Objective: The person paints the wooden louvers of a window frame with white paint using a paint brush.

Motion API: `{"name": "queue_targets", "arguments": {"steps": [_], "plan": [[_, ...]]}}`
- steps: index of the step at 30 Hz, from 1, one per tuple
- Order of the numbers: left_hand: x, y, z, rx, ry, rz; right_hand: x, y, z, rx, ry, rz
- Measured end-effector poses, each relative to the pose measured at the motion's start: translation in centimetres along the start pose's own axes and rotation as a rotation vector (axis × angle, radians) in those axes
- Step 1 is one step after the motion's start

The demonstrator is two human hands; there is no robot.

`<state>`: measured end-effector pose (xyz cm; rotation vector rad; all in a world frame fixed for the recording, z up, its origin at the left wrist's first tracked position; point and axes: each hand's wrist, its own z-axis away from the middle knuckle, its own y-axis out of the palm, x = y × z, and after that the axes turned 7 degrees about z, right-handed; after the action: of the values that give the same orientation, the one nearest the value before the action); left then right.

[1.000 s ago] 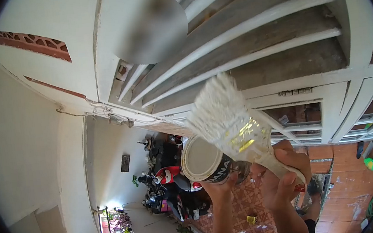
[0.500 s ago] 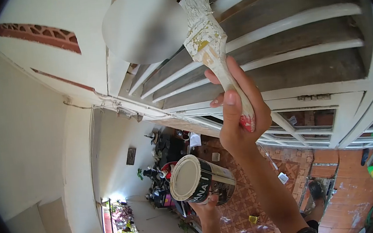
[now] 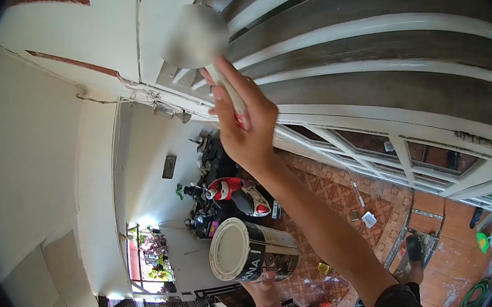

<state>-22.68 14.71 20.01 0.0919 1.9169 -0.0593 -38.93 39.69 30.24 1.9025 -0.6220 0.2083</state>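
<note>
My right hand (image 3: 252, 123) is raised to the upper middle, fingers closed around the handle of a paintbrush (image 3: 229, 92). White paint coats the handle, and its butt end is red. A blurred round patch covers the bristles, in front of the wall corner beside the white slats (image 3: 364, 27). Lower down, my left hand (image 3: 265, 289) grips a paint can (image 3: 272, 255) from below and behind. The can is tilted towards me, its round top pale and rimmed with white smears, its side dark with white lettering.
White-framed window panes (image 3: 432, 155) run below the slats on the right. Far below on the patterned tile floor (image 3: 322, 193) stands a red scooter (image 3: 241, 196). A foot in a dark shoe (image 3: 415, 249) shows at lower right, near a green hose (image 3: 475, 294). Loose wires (image 3: 144, 95) hang along the left wall.
My right hand has moved left with the paintbrush, whose bristles are now behind the blur. The can has shifted slightly left and down. The view has turned, showing more of the scooter.
</note>
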Motion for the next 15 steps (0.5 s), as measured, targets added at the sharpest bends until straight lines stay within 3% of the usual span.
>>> {"name": "queue_targets", "arguments": {"steps": [4, 6, 8, 12, 15], "plan": [[-0.3, -1.0, -0.6, -0.071, 0.030, 0.003, -4.0, 4.7, 2.3, 0.028, 0.201, -0.047], [-0.6, -1.3, -0.7, -0.093, 0.039, -0.002, -6.0, 6.6, 3.4, 0.144, 0.343, -0.056], [-0.7, -1.9, -0.9, -0.108, 0.042, -0.009, -8.2, 9.6, 4.5, 0.089, 0.425, -0.285], [-1.0, -4.2, -0.2, -0.186, -0.086, -0.005, -12.4, 13.0, 5.7, 0.189, 0.733, -0.447], [-0.6, -4.9, 0.1, -0.304, -0.033, -0.070, -13.4, 13.2, 5.7, 0.097, 0.863, -0.622]]}}
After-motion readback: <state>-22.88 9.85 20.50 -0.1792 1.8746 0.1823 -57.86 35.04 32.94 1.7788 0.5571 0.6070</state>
